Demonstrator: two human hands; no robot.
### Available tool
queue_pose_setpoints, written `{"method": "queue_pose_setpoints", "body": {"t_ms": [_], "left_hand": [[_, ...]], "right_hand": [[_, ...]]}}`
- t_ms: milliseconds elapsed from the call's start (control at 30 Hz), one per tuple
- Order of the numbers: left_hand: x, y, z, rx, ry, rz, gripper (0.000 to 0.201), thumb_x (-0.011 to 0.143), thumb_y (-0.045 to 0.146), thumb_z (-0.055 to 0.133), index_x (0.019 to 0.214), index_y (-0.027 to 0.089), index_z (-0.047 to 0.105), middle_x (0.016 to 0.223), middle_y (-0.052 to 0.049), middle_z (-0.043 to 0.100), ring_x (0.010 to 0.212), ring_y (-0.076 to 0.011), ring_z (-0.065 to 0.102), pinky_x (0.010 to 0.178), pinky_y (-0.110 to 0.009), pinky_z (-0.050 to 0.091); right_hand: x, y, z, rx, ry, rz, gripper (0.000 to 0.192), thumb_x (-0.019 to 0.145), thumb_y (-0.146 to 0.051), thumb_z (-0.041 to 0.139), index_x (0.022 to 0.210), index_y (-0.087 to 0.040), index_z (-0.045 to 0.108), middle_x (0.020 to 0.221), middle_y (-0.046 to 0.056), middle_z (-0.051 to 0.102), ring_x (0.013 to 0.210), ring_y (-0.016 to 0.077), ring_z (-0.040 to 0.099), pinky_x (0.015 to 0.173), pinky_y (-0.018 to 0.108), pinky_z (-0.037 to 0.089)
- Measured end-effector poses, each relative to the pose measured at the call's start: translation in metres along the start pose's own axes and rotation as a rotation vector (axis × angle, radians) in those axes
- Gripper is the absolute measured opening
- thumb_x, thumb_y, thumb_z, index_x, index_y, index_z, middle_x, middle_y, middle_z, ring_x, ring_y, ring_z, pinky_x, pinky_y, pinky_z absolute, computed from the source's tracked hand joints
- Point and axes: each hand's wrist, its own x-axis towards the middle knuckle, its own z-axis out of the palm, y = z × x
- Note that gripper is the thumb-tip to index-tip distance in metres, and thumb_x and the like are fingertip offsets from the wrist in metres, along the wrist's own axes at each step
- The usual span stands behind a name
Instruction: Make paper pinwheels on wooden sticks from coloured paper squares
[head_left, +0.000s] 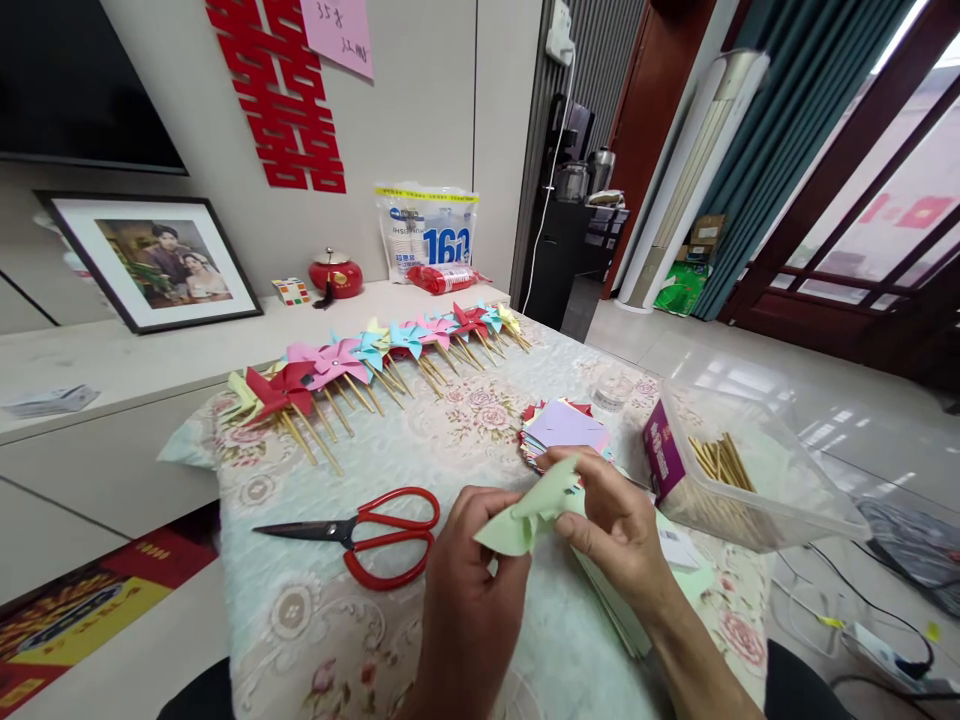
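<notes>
Hands (pixel 474 565) (pixel 626 535), left pinching green paper (pixel 523 518), right half open, touching it

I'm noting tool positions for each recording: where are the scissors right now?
In the head view, the scissors lie left of centre on the floral tablecloth, handles beside the left hand, nearer the wearer than the pinwheel row.
</notes>
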Motion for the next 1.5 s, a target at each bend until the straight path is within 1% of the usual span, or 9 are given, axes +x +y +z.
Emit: {"method": "queue_pose_setpoints", "body": {"t_ms": [133,233,467,567,733,900,1067,1300,1500], "left_hand": [[0.004,0.000,0.004,-0.452,-0.053,-0.456,0.004,0.075,0.018,0.065,0.075,0.017,0.062,0.052,0.006,0.049,0.048,-0.0091,0.042,0.050,-0.022,0.035],[0.006,0.001,0.007,-0.609,-0.037,-0.565,0.009,0.069,0.017,0.068,0.070,0.016,0.059,0.053,0.006,0.050,0.048,-0.0083,0.040,0.049,-0.023,0.033],[0.004,-0.011,0.016,-0.547,-0.026,-0.558,0.009,0.063,0.010,0.063,0.069,0.016,0.059,0.051,0.006,0.053,0.046,-0.0081,0.042,0.048,-0.022,0.033],[0.004,-0.014,0.017,-0.547,-0.038,-0.576,0.007,0.064,0.012,0.064,0.069,0.016,0.060,0.050,0.005,0.054,0.046,-0.0087,0.044,0.048,-0.022,0.035],[0.006,-0.014,0.018,-0.648,-0.034,-0.630,0.011,0.066,0.015,0.068,0.076,0.014,0.063,0.057,0.003,0.059,0.051,-0.0100,0.047,0.050,-0.022,0.037],[0.005,-0.027,0.021,-0.394,-0.007,-0.578,0.016,0.070,0.019,0.066,0.086,0.014,0.064,0.056,0.003,0.061,0.052,-0.0123,0.051,0.053,-0.024,0.040],[0.001,-0.034,0.020,-0.197,-0.023,-0.488,0.012,0.074,0.023,0.065,0.084,0.016,0.064,0.052,0.005,0.056,0.049,-0.0117,0.047,0.050,-0.023,0.035],[-0.004,-0.028,0.022,-0.107,0.010,-0.348,0.007,0.072,0.021,0.067,0.078,0.020,0.065,0.057,0.004,0.055,0.053,-0.0133,0.049,0.051,-0.023,0.037],[-0.007,-0.030,0.023,-0.112,0.013,-0.346,0.008,0.072,0.021,0.067,0.070,0.022,0.060,0.060,0.003,0.057,0.054,-0.0129,0.048,0.049,-0.022,0.035]], "right_hand": [[0.000,0.008,-0.003,0.172,0.097,0.093,0.045,0.088,-0.043,0.069,0.132,-0.032,0.063,0.120,0.007,0.069,0.115,0.0276,0.060,0.102,0.042,0.044],[0.001,0.013,-0.005,0.241,0.151,0.156,0.044,0.089,-0.047,0.066,0.130,-0.029,0.065,0.114,0.007,0.070,0.109,0.0266,0.062,0.099,0.040,0.046],[0.004,0.007,0.004,0.138,0.130,0.384,0.057,0.078,-0.042,0.077,0.130,-0.024,0.062,0.099,0.005,0.064,0.087,0.0210,0.064,0.073,0.031,0.053],[0.005,0.005,0.006,0.114,0.105,0.415,0.061,0.077,-0.037,0.078,0.133,-0.023,0.059,0.098,0.004,0.064,0.087,0.0209,0.064,0.074,0.033,0.054],[0.004,0.009,0.003,0.043,0.231,0.259,0.048,0.084,-0.038,0.072,0.129,-0.026,0.061,0.115,0.009,0.066,0.106,0.0255,0.062,0.090,0.042,0.050],[0.003,0.005,0.002,-0.266,0.240,0.057,0.011,0.089,-0.031,0.067,0.097,-0.025,0.071,0.119,0.009,0.064,0.119,0.0278,0.056,0.100,0.045,0.042],[0.005,-0.002,0.006,-0.391,0.120,0.113,0.013,0.086,-0.036,0.070,0.090,-0.023,0.070,0.127,0.012,0.063,0.125,0.0324,0.052,0.102,0.050,0.036],[0.005,-0.004,0.011,-0.405,0.140,0.135,0.027,0.083,-0.038,0.073,0.069,-0.022,0.056,0.122,0.012,0.067,0.119,0.0325,0.055,0.098,0.048,0.038],[0.006,-0.003,0.011,-0.405,0.141,0.135,0.019,0.084,-0.032,0.070,0.073,-0.022,0.060,0.116,0.010,0.069,0.111,0.0293,0.059,0.094,0.044,0.041]]}}
